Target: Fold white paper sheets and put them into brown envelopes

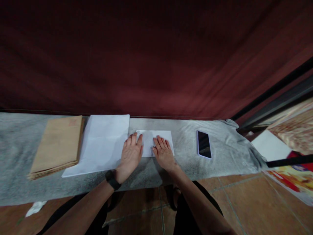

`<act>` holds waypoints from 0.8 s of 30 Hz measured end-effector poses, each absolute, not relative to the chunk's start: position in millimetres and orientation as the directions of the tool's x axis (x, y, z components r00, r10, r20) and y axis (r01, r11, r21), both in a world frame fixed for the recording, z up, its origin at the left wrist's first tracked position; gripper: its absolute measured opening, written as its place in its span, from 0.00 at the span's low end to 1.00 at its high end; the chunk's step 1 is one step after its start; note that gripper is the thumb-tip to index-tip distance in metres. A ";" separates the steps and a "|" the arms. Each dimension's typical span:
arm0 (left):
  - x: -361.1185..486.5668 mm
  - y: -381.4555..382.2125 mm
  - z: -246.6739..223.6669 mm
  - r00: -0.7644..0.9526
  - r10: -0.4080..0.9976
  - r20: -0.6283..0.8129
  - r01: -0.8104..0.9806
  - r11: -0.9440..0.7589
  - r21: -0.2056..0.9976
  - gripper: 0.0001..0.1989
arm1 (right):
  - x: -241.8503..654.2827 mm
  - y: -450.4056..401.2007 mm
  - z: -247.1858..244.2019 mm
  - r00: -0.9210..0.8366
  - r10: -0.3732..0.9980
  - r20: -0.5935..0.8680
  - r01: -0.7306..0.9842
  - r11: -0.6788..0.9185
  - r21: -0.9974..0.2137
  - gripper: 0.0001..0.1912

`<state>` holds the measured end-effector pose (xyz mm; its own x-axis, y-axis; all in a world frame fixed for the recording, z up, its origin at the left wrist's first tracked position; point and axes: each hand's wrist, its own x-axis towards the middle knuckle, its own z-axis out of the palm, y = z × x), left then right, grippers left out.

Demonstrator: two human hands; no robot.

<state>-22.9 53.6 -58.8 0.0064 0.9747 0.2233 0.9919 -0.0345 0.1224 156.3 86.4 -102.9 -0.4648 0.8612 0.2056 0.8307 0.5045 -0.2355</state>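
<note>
A small white sheet of paper (149,140), perhaps folded, lies flat in front of me on a grey cloth. My left hand (131,153) rests at its left edge with the fingers extended, next to the larger paper. On the right part of the same small sheet, my right hand (163,150) lies palm down, fingers stretched out. Neither hand grips anything. To the left are larger white sheets of paper (107,140), and partly over them sits a stack of brown paper envelopes (57,143).
The grey cloth (184,137) covers a narrow surface against a dark red curtain (146,65). A phone (204,144) in a light purple case lies to the right. Dark metal bars (276,98) and a colourful printed box (293,179) stand at far right. Tiled floor (234,195) shows below.
</note>
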 end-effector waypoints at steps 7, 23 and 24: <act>14.0 69.2 -99.4 0.222 0.944 0.244 0.926 -0.282 0.250 0.29 | 158.8 91.6 -103.0 -0.484 0.863 0.145 0.850 0.503 -0.155 0.28; -1.9 81.3 -97.6 0.036 0.985 0.171 0.979 -0.069 0.190 0.31 | 182.4 109.2 -112.8 -0.312 0.909 0.275 0.914 0.367 -0.176 0.29; -3.4 81.0 -97.3 0.025 0.986 0.166 0.981 -0.057 0.186 0.31 | 184.6 109.8 -113.1 -0.304 0.912 0.276 0.918 0.358 -0.173 0.29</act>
